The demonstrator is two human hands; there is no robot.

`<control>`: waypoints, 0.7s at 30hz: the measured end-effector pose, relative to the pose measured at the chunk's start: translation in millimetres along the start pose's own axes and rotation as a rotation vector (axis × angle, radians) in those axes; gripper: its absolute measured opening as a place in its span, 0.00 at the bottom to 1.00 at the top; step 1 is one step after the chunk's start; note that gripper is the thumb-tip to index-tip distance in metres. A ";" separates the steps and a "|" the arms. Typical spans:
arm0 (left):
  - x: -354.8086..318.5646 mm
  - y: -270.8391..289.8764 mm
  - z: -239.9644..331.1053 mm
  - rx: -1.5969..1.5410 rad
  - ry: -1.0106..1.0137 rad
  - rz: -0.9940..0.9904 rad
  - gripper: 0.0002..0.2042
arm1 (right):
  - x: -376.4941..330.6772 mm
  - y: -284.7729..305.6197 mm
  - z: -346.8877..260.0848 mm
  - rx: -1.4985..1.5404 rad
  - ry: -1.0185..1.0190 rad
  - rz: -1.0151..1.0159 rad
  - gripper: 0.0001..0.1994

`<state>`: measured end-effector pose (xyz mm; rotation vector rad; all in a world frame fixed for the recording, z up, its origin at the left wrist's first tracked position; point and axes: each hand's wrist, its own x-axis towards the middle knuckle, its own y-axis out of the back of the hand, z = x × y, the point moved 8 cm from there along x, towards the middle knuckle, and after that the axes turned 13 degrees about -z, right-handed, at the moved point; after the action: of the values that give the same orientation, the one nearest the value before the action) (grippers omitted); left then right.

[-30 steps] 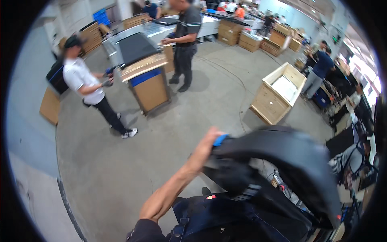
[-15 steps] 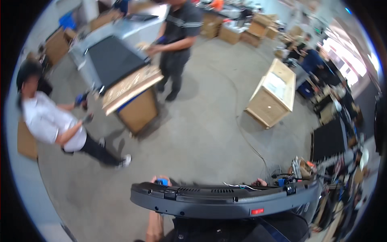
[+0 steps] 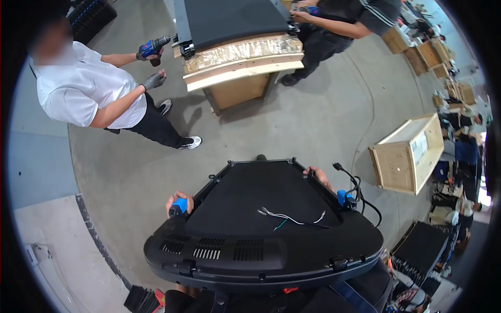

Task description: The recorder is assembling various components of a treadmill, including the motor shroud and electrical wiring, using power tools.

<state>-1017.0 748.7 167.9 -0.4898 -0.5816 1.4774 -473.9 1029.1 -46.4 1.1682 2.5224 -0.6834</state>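
I carry a black walking pad treadmill (image 3: 255,190) with both hands. Its wide motor cover with vent slots is nearest my body, and the belt stretches away from me. My left hand (image 3: 175,202) wraps round the left side, beside a blue wrist device (image 3: 180,205). Around the right side rail, farther forward, curl the fingers of my right hand (image 3: 319,177). Another blue device (image 3: 344,198) shows by that wrist. Thin loose wires (image 3: 292,217) lie across the belt, and a black power cord (image 3: 360,190) loops off the right side.
Ahead, a similar black deck (image 3: 237,21) lies on a wooden stand (image 3: 240,91). A person in white (image 3: 99,88) holds a drill (image 3: 151,48) left of it; a person in dark clothes (image 3: 339,26) works at its right. An open wooden crate (image 3: 402,159) stands on the right.
My view has swung toward the stand. The treadmill has tipped from edge-on to show its top face. The person in white's drill now points at the deck.
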 end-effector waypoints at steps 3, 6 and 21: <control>30.1 20.8 -32.3 -0.043 -0.087 0.105 0.29 | 86.6 77.5 8.4 -0.255 -0.094 0.090 0.18; 33.1 46.6 -55.1 0.016 -0.121 0.179 0.30 | 181.3 51.7 16.4 0.141 -0.548 0.055 0.17; 126.2 135.6 -94.0 -0.009 0.066 0.460 0.34 | 288.5 103.8 -39.9 0.426 0.011 0.410 0.20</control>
<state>-1061.7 884.8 17.5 -0.7097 -0.4400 1.8855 -579.1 1292.8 -168.8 1.7628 2.0921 -1.1261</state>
